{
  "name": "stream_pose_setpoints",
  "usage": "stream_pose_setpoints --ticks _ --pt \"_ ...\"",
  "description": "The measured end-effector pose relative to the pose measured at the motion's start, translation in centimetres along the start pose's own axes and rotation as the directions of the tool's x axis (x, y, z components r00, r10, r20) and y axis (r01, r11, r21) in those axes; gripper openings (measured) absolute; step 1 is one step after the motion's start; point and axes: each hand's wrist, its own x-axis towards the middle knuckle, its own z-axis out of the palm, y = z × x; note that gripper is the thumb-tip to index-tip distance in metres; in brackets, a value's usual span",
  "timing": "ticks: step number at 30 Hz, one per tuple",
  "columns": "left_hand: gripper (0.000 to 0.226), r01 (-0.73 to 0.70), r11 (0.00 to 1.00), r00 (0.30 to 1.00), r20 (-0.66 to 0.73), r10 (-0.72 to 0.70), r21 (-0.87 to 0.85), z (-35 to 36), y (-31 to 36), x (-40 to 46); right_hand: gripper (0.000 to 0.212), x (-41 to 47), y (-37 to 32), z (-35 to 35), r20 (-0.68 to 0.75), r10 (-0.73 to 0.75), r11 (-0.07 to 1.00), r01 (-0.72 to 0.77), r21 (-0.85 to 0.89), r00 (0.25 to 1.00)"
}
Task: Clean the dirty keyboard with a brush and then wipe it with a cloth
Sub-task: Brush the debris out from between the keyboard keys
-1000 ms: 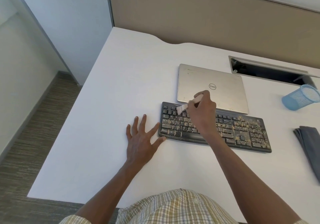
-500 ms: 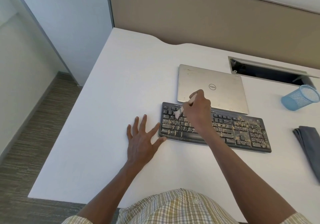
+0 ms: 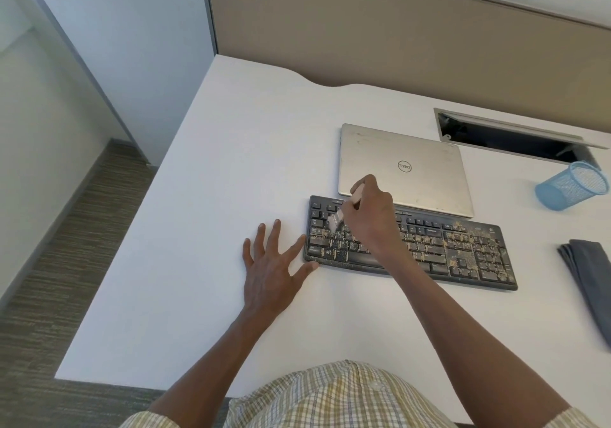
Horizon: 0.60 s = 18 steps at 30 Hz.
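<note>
Your right-hand fingers [image 3: 355, 211] are curled around the brush [image 3: 344, 211], pinching its pale handle with the bristles tipped down onto the left keys of the black keyboard [image 3: 463, 252], which lies on the white desk [image 3: 231, 163] just in front of a closed silver laptop [image 3: 403, 166]. Your left hand [image 3: 269, 272] lies flat, fingers spread, thumb and forefinger touching the keyboard's left end. Tan grit covers most keys. The grey cloth [image 3: 591, 272] lies folded well to the right, near a tipped blue mesh cup [image 3: 572, 186].

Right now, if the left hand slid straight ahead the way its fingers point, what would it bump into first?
Probably nothing: the left hand lies flat, fingers pointing up the bare desk. The keyboard sits beside its thumb, off that line. The partition comes last.
</note>
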Motion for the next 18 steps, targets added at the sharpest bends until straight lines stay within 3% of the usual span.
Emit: stream_pose_setpoints --ticks 4,9,13,18 --pt "0.063 -0.009 1.000 1.000 -0.005 0.009 0.011 0.02 -0.03 0.00 0.015 0.49 -0.34 -0.09 -0.063 -0.009 0.999 0.011 0.042 0.998" --pt "0.064 -0.002 1.000 1.000 -0.011 0.002 -0.001 0.03 0.02 0.00 0.015 0.20 0.11 -0.12 0.008 -0.025 0.999 0.025 -0.024 1.000" --pt "0.063 -0.009 1.000 1.000 -0.009 0.009 0.002 0.04 -0.05 -0.03 0.014 0.74 -0.08 -0.06 -0.063 -0.032 0.999 0.034 0.031 0.998" --pt "0.064 -0.001 1.000 1.000 -0.009 0.001 0.004 0.01 0.03 0.01 0.015 0.51 0.32 0.02 0.005 -0.002 0.998 0.001 0.064 1.000"
